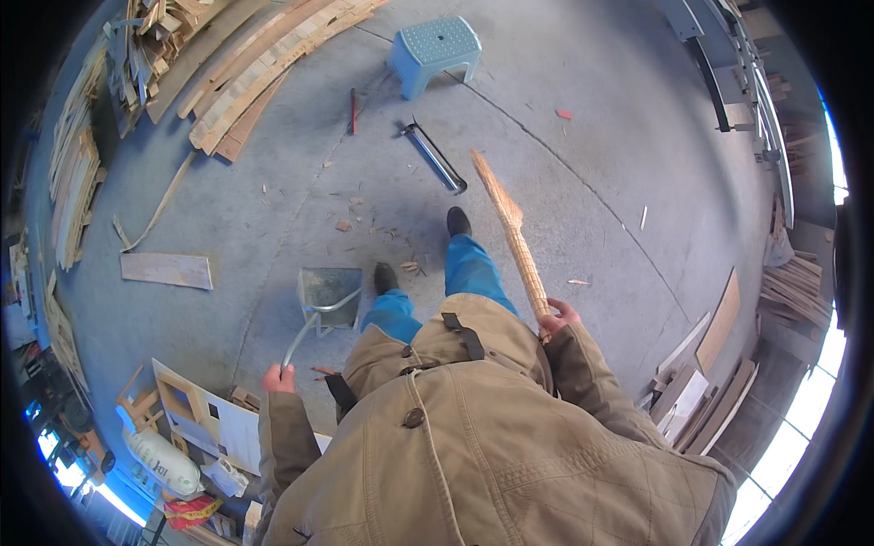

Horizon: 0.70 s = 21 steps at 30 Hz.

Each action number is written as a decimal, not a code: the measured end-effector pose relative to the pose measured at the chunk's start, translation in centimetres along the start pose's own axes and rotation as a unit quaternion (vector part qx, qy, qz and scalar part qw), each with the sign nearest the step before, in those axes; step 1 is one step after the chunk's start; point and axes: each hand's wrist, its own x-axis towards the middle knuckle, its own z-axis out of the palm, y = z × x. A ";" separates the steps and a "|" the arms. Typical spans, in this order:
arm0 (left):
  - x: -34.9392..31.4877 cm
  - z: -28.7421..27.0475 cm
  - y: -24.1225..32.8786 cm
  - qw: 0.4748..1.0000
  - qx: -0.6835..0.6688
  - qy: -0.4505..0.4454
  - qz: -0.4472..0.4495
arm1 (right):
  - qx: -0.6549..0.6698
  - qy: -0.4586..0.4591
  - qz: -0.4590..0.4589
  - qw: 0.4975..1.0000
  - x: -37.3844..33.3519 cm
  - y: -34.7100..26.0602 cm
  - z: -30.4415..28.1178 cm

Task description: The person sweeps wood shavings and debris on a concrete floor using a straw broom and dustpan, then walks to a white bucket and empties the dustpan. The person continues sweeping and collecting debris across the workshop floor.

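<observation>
A smooth grey concrete floor [583, 218] spreads across the frame, cut by thin dark seams. Rough-sawn planks [259, 68] with splintered edges heap up at the upper left. Right of centre, a long straw-coloured broom [517, 244], ribbed and bundled in texture, slants from its ragged tip down to the right hand [560, 316], whose fingers curl around its lower end; most of its length extends beyond them. Left of centre, a squarish grey dustpan [323, 284] lies beyond the left hand [280, 379], which grips the end of its bent metal handle in a closed fist; how its fingertips sit, I cannot tell. At the top centre is a light-blue plastic stool [437, 41] with a dotted seat; below it lies a narrow, shiny metal tool [432, 156]. Small pale wood chips [343, 225] dot the concrete near the centre.
</observation>
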 end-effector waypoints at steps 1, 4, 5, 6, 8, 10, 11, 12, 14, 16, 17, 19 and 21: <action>-0.2 0.4 1.0 1.000 -0.024 0.003 -0.001 | -0.004 -0.003 0.002 1.000 0.8 -0.8 -0.7; -1.9 1.7 3.6 0.998 -0.027 0.004 -0.048 | 0.010 -0.047 0.019 0.999 3.8 -3.6 -2.8; -2.4 2.0 4.4 0.998 -0.017 0.007 -0.056 | -0.022 -0.043 0.005 0.999 5.7 -5.2 -3.7; -2.4 2.1 5.1 0.999 -0.009 0.016 -0.043 | -0.051 -0.039 -0.010 0.998 7.7 -6.5 -4.6; -2.6 2.8 6.2 0.996 -0.031 0.016 -0.079 | -0.116 -0.027 -0.029 0.992 10.4 -7.9 -6.4; -2.8 4.3 7.8 0.994 -0.061 0.031 -0.088 | -0.191 -0.020 -0.043 0.980 13.8 -10.5 -8.3; -3.3 4.7 8.6 0.993 -0.072 0.039 -0.088 | -0.222 -0.015 -0.057 0.973 15.2 -11.6 -9.4; -3.9 5.2 9.7 0.992 -0.066 0.047 -0.093 | -0.252 -0.010 -0.073 0.965 16.7 -12.8 -10.3; -5.1 6.1 12.0 0.990 -0.089 0.057 -0.091 | -0.312 -0.003 -0.100 0.945 20.0 -15.1 -11.3; -6.2 6.6 14.1 0.988 -0.092 0.040 -0.115 | -0.369 -0.009 -0.117 0.922 23.9 -17.0 -11.8; -6.5 6.6 14.9 0.986 -0.094 0.022 -0.138 | -0.403 -0.013 -0.129 0.906 25.6 -17.6 -11.8; -6.3 6.7 16.3 0.986 -0.089 0.007 -0.142 | -0.447 -0.019 -0.132 0.885 28.0 -18.2 -11.2; -6.1 6.4 17.1 0.991 -0.075 0.010 -0.110 | -0.491 -0.026 -0.133 0.861 28.5 -17.2 -11.0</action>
